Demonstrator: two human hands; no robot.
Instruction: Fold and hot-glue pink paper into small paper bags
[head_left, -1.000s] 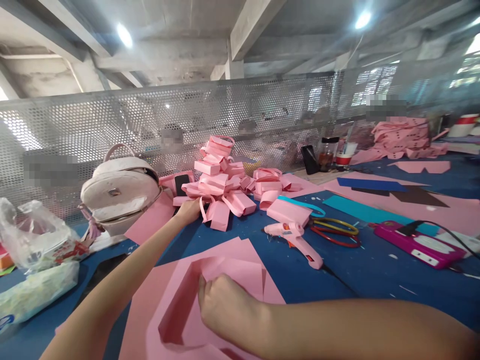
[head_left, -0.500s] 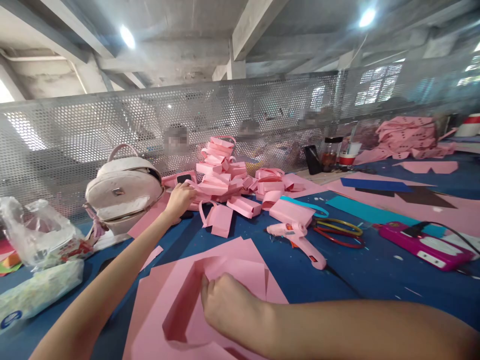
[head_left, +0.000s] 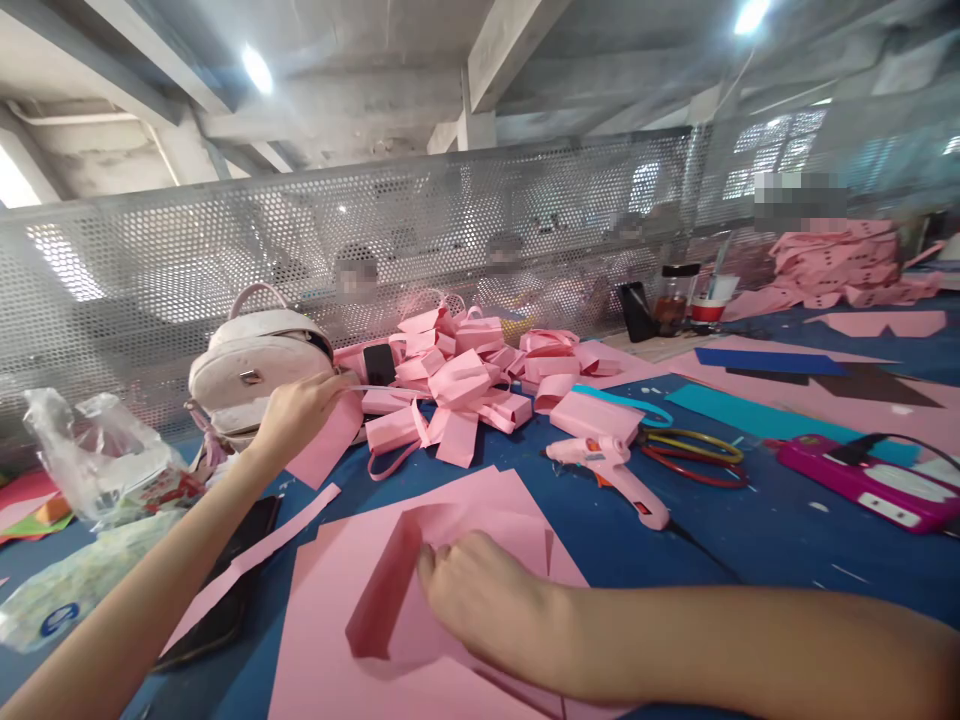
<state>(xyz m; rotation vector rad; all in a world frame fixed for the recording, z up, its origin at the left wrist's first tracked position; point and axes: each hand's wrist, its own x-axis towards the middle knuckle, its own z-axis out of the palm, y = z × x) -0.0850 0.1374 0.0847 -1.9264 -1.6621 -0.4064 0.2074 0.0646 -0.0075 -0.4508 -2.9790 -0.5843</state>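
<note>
My left hand [head_left: 306, 408] is closed beside the white backpack [head_left: 240, 385]. Its fingertips pinch what looks like a thin pale-pink paper strip [head_left: 382, 388], seen edge-on against the heap of folded pink paper pieces [head_left: 457, 380]. My right hand [head_left: 480, 585] is curled with the thumb toward the fingers, closed at the bent-up side of a folded pink paper piece [head_left: 379, 600]; the exact grip is hidden. That piece rests on flat pink sheets [head_left: 319, 580]. A pink glue gun [head_left: 611, 465] lies to the right of the sheets.
A dark phone [head_left: 217, 590] lies at left, partly under a pink strip [head_left: 277, 540]. Plastic bags [head_left: 105, 460] sit beyond my left forearm. At right are coiled bands [head_left: 694, 460] and a magenta power strip [head_left: 862, 480]. A perforated metal screen [head_left: 150, 290] stands behind.
My left hand has drawn back left from the heap, which has slumped lower, with pieces tumbled forward. My right hand stays at the folded paper. The view has shifted slightly left.
</note>
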